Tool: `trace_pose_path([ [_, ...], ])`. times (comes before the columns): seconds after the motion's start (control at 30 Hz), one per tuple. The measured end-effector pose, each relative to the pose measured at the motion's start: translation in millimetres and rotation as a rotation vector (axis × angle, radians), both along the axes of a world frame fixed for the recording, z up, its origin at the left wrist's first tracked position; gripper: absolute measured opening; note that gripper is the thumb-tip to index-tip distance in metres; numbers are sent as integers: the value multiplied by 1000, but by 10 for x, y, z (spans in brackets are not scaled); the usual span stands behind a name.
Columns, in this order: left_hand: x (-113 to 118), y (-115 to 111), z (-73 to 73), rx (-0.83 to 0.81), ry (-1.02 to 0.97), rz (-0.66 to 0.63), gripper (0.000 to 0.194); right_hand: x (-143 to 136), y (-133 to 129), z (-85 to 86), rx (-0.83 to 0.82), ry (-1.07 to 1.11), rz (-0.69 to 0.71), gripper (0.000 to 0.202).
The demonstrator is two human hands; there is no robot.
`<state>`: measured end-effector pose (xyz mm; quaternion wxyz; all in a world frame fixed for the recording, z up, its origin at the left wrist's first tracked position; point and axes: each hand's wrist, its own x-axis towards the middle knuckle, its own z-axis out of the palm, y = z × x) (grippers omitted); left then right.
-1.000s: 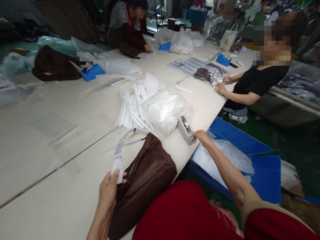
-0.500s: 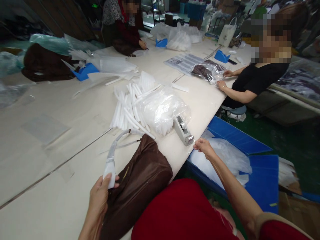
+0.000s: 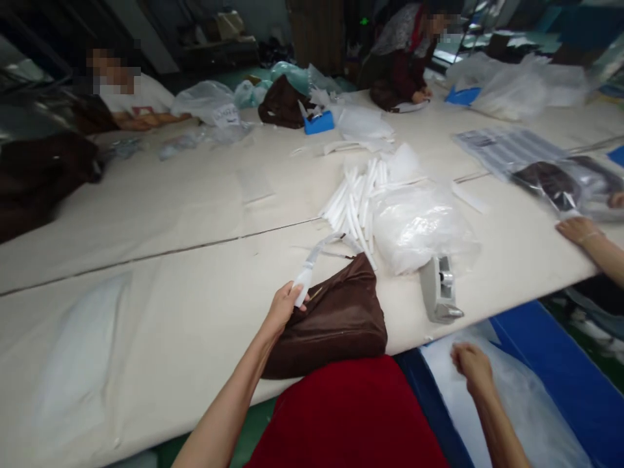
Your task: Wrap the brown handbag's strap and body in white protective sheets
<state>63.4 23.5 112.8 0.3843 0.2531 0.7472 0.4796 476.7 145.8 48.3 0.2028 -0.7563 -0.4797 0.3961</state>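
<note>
A dark brown handbag (image 3: pixel 336 312) lies on the table in front of me, its strap (image 3: pixel 314 257) looping up, covered in a thin whitish wrap. My left hand (image 3: pixel 287 305) pinches a piece of white foam wrap (image 3: pixel 303 285) around the strap's near end, above the bag. My right hand (image 3: pixel 472 367) is closed, fingers pressed together, off the table edge over clear plastic in a blue box. Whatever is between its fingers is too small to make out. A grey tape dispenser (image 3: pixel 440 292) stands at the table edge, apart from that hand.
White foam tubes (image 3: pixel 353 201) and a clear plastic bag (image 3: pixel 419 224) lie beyond the handbag. The blue box (image 3: pixel 550 351) stands below the table edge at right. A co-worker's hand (image 3: pixel 580 231) rests by a plastic-wrapped brown item (image 3: pixel 550 182). Other people sit across the table.
My right hand has come away from the tape dispenser, toward me. My left hand keeps its hold on the wrapped strap. The view has turned left, bringing another person into sight.
</note>
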Motion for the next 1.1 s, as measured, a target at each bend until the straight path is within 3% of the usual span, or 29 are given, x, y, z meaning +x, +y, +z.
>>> trace_pose_path([
  [0.1,20,-23,-10,18,-37,-21,40,-397,-120,195,-79,388,149,36],
  [0.23,18,-33,-19,26,-86,-44,40,-1432,-134,581,-153,830,550,32],
  [0.37,4,-41,-39,34,-125,-54,39,-2378,-127,757,-177,990,795,31],
  [0.47,5,-52,-57,54,-149,-48,38,-2760,-193,707,-223,992,865,34],
  [0.73,-1,-101,-56,98,-242,-54,41,-2921,-303,465,-222,876,775,44],
  [0.93,-6,-157,-70,163,-205,-79,46,-2949,-341,452,-211,892,761,45],
  [1.1,-11,-180,-89,119,-195,-107,46,-2876,-291,455,-247,901,813,39],
])
